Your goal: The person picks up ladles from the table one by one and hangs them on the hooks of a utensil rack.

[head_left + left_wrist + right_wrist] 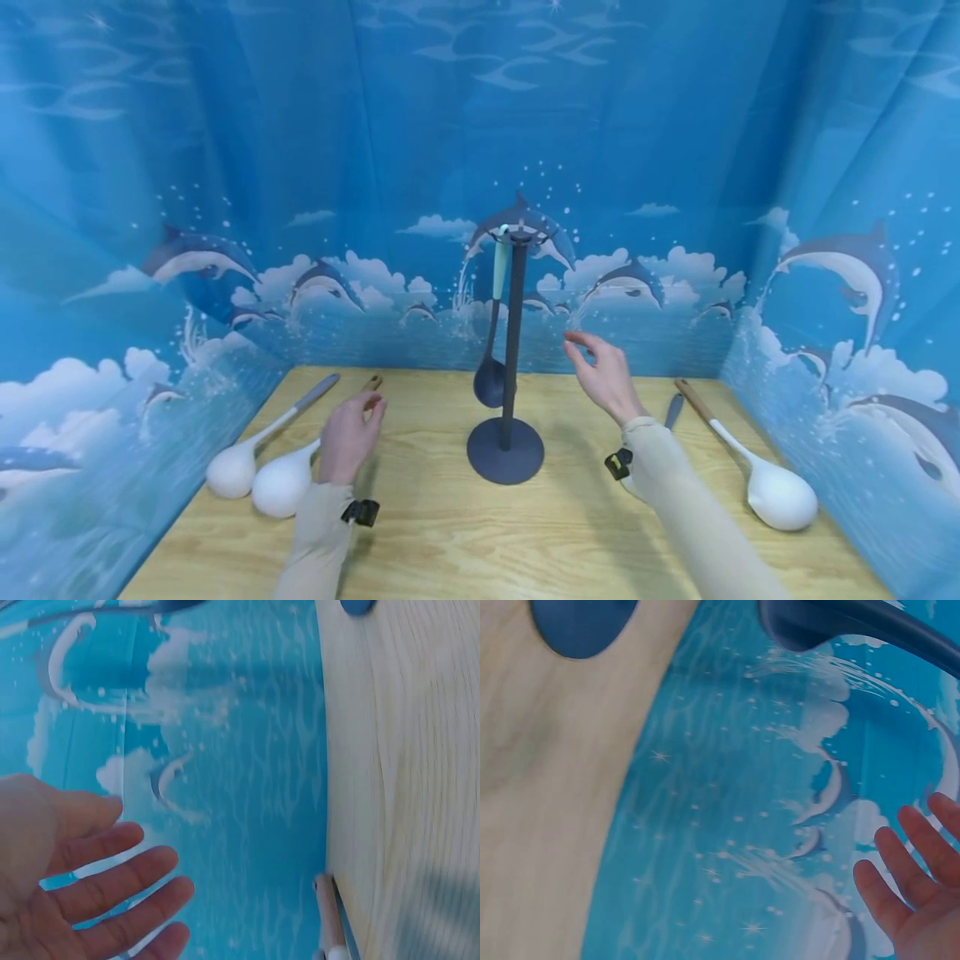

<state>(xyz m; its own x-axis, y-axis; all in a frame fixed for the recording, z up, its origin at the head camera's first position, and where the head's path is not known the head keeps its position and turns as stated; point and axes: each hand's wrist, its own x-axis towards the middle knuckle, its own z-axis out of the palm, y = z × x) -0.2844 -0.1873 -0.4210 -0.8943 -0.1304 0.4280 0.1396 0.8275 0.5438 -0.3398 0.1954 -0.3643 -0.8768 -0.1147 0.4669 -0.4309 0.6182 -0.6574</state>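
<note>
A dark ladle with a mint handle [499, 271] hangs from the top of a dark upright stand [514, 333]. My right hand [606, 383] is raised to the right of the stand, apart from it, its fingers loosely extended and nothing in them. Lower on the left, my left hand [351, 437] hovers beside a white ladle with a wooden handle [282, 485], partly covering that handle. Its fingers look relaxed and spread in the left wrist view, holding nothing. Further left lies a white ladle with a grey handle [231, 472].
A white ladle with a wooden handle [782, 497] lies at the table's right. Another utensil's grey handle [674, 411] shows behind my right arm, the rest mostly hidden. The stand's round base [506, 467] rests mid-table [450, 542]. Blue dolphin-print curtains [405, 167] enclose the back and sides.
</note>
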